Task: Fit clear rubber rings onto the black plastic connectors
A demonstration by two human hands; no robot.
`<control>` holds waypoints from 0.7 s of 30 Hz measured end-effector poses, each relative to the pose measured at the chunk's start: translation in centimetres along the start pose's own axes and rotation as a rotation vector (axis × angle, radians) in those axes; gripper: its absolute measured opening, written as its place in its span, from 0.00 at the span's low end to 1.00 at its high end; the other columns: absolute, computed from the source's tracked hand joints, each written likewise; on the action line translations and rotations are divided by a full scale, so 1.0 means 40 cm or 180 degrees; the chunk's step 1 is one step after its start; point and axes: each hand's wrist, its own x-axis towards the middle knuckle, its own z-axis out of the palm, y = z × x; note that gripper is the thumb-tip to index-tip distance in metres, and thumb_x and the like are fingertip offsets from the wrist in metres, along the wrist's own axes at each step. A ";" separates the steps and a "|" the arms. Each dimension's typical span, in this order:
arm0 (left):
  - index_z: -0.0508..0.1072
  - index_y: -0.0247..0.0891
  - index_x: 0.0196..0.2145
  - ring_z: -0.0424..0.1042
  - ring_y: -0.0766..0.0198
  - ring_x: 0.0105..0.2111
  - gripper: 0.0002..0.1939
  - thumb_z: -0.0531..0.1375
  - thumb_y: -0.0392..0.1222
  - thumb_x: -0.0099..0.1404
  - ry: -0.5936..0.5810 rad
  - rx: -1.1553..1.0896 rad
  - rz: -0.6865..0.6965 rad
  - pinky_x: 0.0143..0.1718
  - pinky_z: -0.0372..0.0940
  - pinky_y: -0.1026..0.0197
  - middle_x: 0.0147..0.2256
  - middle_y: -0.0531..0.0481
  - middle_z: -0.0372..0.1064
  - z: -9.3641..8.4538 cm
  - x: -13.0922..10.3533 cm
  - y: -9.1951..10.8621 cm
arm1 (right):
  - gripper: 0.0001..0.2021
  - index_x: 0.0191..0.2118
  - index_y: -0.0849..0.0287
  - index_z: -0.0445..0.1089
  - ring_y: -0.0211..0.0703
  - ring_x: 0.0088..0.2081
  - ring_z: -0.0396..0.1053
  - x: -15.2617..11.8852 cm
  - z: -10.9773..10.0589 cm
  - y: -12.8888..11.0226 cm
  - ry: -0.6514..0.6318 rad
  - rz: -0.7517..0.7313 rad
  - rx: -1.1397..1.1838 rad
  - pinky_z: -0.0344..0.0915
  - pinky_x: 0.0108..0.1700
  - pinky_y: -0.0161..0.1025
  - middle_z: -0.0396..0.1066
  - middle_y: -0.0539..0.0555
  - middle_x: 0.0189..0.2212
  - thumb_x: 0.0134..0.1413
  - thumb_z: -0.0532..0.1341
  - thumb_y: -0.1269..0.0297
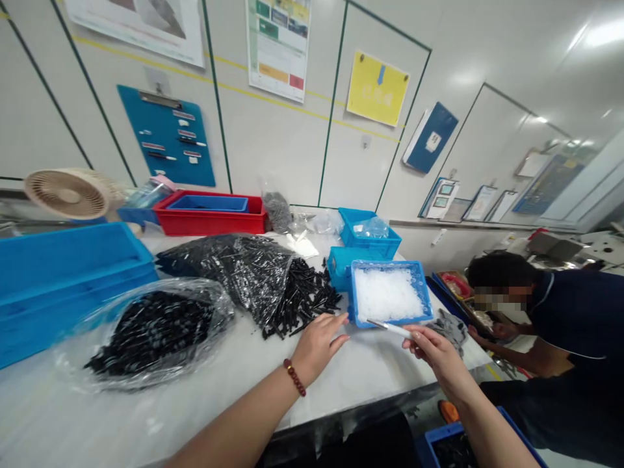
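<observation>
My right hand (431, 351) is closed on a slim white-handled tool (398, 330) with a thin metallic tip, which points left along the front rim of a small blue bin (427, 292). Small white translucent pieces (389, 294) fill that bin, which is tilted towards me. My left hand (319, 341) is open, its fingers stretched towards the bin's left front corner; whether they touch it I cannot tell. Left of that hand, loose black pen-like parts (309, 292) spill from a clear plastic bag (234, 266). Another open bag holds more black parts (151, 331).
A large blue crate (73, 260) stands at the left, with a red bin (209, 224) behind the bags. Another blue bin (373, 240) sits at the back. On the right, a co-worker (560, 318) bends over other bins. A blue crate (453, 439) is below the table's edge.
</observation>
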 end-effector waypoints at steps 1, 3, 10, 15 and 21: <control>0.64 0.36 0.50 0.69 0.59 0.39 0.16 0.55 0.40 0.65 -0.0097 0.0055 0.0027 0.41 0.66 0.56 0.39 0.46 0.71 0.003 0.000 -0.001 | 0.21 0.35 0.60 0.72 0.39 0.25 0.62 -0.011 0.010 0.001 -0.0140 0.0010 -0.0126 0.58 0.27 0.36 0.71 0.54 0.23 0.40 0.62 0.47; 0.67 0.37 0.46 0.69 0.60 0.36 0.13 0.54 0.42 0.65 -0.0305 0.0176 0.0098 0.39 0.65 0.56 0.36 0.47 0.72 0.010 -0.001 -0.002 | 0.21 0.34 0.60 0.73 0.40 0.25 0.63 -0.026 0.023 -0.001 -0.0358 0.0012 -0.0357 0.59 0.28 0.37 0.71 0.54 0.23 0.41 0.61 0.47; 0.69 0.37 0.28 0.64 0.65 0.26 0.19 0.45 0.46 0.69 -0.0632 0.0280 0.0348 0.38 0.59 0.58 0.23 0.53 0.67 0.022 -0.006 0.004 | 0.18 0.35 0.59 0.73 0.41 0.27 0.64 -0.041 0.039 -0.024 -0.0632 -0.0014 -0.0730 0.60 0.33 0.37 0.71 0.52 0.23 0.44 0.59 0.50; 0.68 0.36 0.28 0.64 0.65 0.25 0.22 0.41 0.47 0.70 -0.0643 0.0239 0.0523 0.39 0.59 0.58 0.22 0.53 0.66 0.023 -0.013 0.014 | 0.15 0.35 0.59 0.72 0.38 0.26 0.64 -0.043 0.080 -0.024 -0.0760 -0.0106 -0.0666 0.61 0.34 0.36 0.72 0.51 0.24 0.46 0.59 0.53; 0.69 0.35 0.30 0.66 0.64 0.26 0.22 0.42 0.48 0.69 -0.0563 0.0334 0.0635 0.40 0.60 0.57 0.23 0.51 0.67 0.022 -0.021 0.013 | 0.13 0.34 0.59 0.72 0.38 0.25 0.65 -0.044 0.127 -0.004 -0.0802 -0.0193 -0.0481 0.62 0.34 0.36 0.72 0.51 0.23 0.47 0.59 0.56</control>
